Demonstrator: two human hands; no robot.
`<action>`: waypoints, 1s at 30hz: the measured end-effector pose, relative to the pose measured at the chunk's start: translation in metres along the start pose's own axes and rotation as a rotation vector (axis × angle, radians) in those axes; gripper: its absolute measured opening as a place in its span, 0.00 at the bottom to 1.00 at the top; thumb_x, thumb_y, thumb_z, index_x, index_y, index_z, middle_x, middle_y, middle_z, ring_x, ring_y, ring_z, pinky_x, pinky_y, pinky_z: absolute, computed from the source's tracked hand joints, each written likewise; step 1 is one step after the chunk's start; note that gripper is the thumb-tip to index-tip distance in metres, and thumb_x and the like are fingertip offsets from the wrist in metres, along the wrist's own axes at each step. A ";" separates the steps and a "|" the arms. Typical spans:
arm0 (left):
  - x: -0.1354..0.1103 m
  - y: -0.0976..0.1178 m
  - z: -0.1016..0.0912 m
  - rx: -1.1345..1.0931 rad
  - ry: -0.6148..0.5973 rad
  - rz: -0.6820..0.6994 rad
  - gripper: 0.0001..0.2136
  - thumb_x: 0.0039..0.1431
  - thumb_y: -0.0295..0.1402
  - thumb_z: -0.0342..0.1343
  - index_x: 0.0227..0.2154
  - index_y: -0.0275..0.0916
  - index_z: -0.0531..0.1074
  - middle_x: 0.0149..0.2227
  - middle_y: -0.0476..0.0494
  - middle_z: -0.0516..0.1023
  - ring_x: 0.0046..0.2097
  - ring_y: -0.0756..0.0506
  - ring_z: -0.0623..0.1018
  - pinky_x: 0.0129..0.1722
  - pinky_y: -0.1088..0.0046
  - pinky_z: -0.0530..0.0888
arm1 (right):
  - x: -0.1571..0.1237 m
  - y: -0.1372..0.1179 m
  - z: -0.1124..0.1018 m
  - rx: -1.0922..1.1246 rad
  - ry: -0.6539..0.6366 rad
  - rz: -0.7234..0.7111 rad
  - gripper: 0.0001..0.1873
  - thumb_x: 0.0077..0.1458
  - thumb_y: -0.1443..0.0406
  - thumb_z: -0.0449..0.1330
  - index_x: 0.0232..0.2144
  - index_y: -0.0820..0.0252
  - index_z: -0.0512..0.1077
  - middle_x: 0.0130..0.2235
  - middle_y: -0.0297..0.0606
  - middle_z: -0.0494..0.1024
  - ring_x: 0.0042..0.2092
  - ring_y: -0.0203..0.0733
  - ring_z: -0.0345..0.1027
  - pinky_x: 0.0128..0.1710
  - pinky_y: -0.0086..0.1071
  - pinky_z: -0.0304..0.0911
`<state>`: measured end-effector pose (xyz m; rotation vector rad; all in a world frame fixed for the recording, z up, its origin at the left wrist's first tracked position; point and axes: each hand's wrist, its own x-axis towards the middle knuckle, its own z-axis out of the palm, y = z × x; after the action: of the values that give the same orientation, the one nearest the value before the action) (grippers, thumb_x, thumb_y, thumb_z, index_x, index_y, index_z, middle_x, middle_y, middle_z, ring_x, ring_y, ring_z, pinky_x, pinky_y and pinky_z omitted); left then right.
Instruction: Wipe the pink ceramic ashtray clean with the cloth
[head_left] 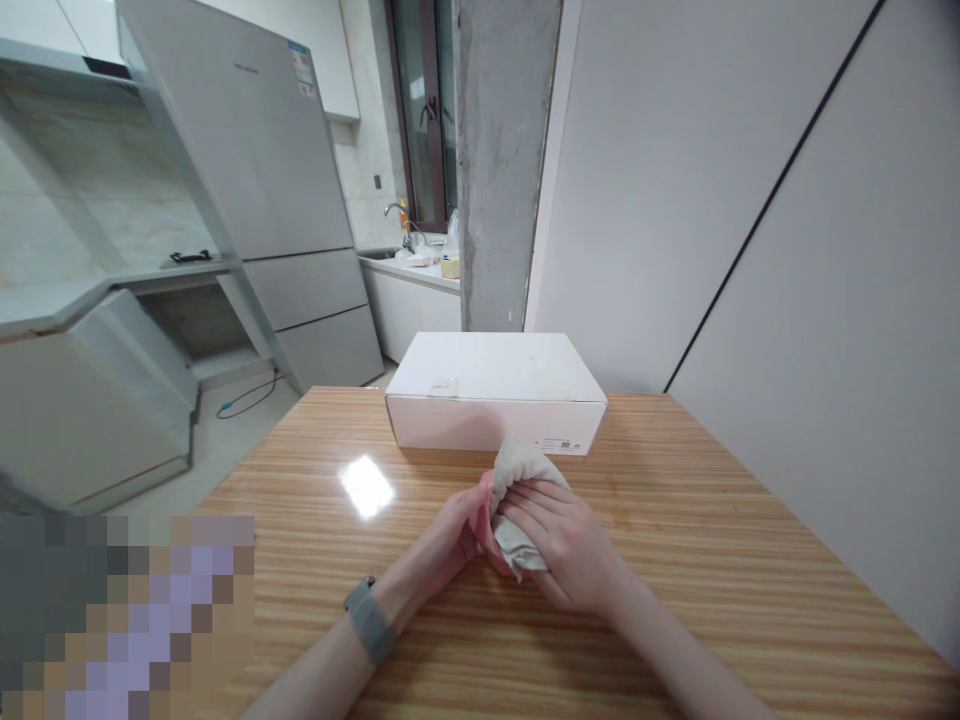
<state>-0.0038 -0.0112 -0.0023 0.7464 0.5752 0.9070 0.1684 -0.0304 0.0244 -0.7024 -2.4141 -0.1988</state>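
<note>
Above the middle of the wooden table, my left hand grips a pink, round-rimmed bowl or cup, its thumb along the rim. Most of that vessel is hidden behind my hands and the cloth, so its full shape does not show. My right hand is closed on a crumpled, light grey cloth, pressing it against the pink vessel's opening. One end of the cloth sticks up past my fingers and another hangs below them. A grey band is around my left wrist.
Just beyond my hands, a closed white box lies on the wooden table. A white wall borders the right. Farther back stand a grey fridge and a sink counter. A blurred patch covers the lower left.
</note>
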 end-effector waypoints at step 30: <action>0.003 -0.006 -0.005 -0.079 -0.057 0.045 0.20 0.58 0.42 0.57 0.45 0.30 0.75 0.45 0.36 0.78 0.51 0.41 0.73 0.57 0.65 0.63 | 0.001 -0.005 0.004 -0.005 -0.033 0.018 0.23 0.54 0.64 0.49 0.46 0.73 0.73 0.45 0.56 0.79 0.49 0.54 0.73 0.56 0.46 0.64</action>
<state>-0.0033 -0.0095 -0.0105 0.7145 0.4714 0.9420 0.1629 -0.0332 0.0220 -0.7356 -2.4387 -0.1876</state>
